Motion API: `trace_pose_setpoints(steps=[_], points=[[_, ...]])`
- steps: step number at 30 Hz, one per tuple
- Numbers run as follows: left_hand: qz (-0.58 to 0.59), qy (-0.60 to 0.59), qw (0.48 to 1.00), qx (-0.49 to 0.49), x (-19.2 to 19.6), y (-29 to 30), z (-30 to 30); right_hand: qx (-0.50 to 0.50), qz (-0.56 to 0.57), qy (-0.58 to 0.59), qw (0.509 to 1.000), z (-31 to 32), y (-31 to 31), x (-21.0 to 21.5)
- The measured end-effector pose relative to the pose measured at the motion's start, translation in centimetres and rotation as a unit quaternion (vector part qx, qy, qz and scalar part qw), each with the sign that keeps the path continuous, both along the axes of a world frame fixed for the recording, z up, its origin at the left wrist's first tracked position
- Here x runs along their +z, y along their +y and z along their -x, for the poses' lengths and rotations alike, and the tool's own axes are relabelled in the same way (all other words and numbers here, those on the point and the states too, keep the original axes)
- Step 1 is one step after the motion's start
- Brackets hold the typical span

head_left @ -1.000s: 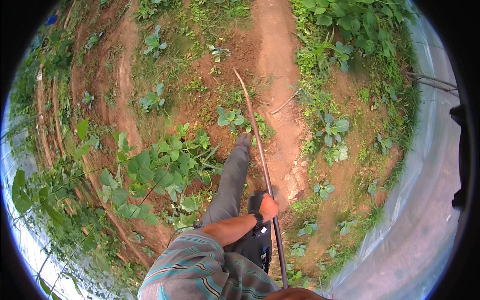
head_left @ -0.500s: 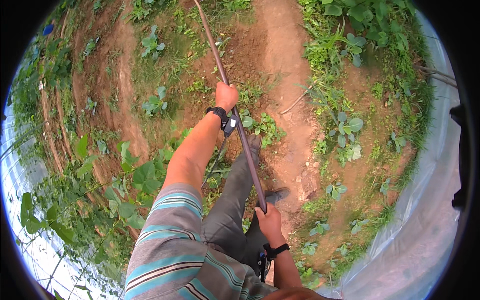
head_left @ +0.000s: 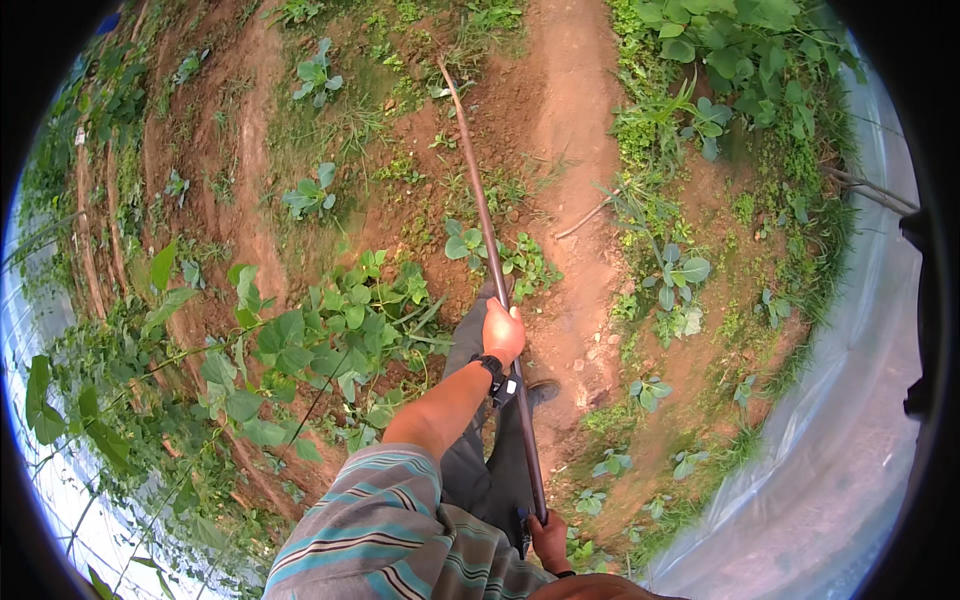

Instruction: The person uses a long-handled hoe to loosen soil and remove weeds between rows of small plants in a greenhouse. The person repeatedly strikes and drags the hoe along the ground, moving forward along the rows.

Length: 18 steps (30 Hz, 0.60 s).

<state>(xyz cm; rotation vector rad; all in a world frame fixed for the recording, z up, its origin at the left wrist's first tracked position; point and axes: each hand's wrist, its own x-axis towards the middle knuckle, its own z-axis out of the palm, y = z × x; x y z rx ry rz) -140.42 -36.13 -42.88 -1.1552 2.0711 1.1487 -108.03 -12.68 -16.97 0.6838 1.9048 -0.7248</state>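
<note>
A long, thin brown wooden handle (head_left: 482, 200) slants from near my body out to the soil ahead. My left hand (head_left: 503, 332) is wrapped round it about midway, with a dark watch on the wrist. Close to my body, my right hand (head_left: 549, 540) grips its near end. The far end meets the reddish soil (head_left: 425, 130) among small weeds, and I cannot make out a tool head there. Beside the handle, just beyond my left hand, grows a low leafy plant (head_left: 530, 262). My shoe (head_left: 543, 390) shows to the right of the handle.
A bare dirt path (head_left: 575, 120) runs along the right of the handle, with a thin stick (head_left: 588, 215) on it. Young cabbage-like plants (head_left: 675, 272) grow on both sides. Climbing vines (head_left: 290, 340) crowd the left, and plastic sheeting (head_left: 800, 480) borders the right.
Both hands have drawn the handle back toward my body. Its far end has come into view on the soil, and my right hand is now lower, near my waist.
</note>
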Motion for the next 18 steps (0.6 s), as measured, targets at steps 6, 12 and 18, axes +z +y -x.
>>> trace_pose_setpoints(steps=[6, 12, 18], points=[[-0.104, -0.083, 0.991, -0.001, 5.9, 6.6, -10.4, -0.03, -0.058, -0.078, 0.995, -9.6, 7.8, 9.6], [-0.112, -0.093, 0.989, -0.02, 4.6, 4.0, -7.7, 0.078, -0.104, -0.066, 0.989, -6.5, 8.5, 7.9], [-0.005, 0.049, 0.996, 0.078, -4.6, -9.0, 7.4, 0.081, 0.021, 0.092, 0.992, 11.2, -3.9, -4.2]])
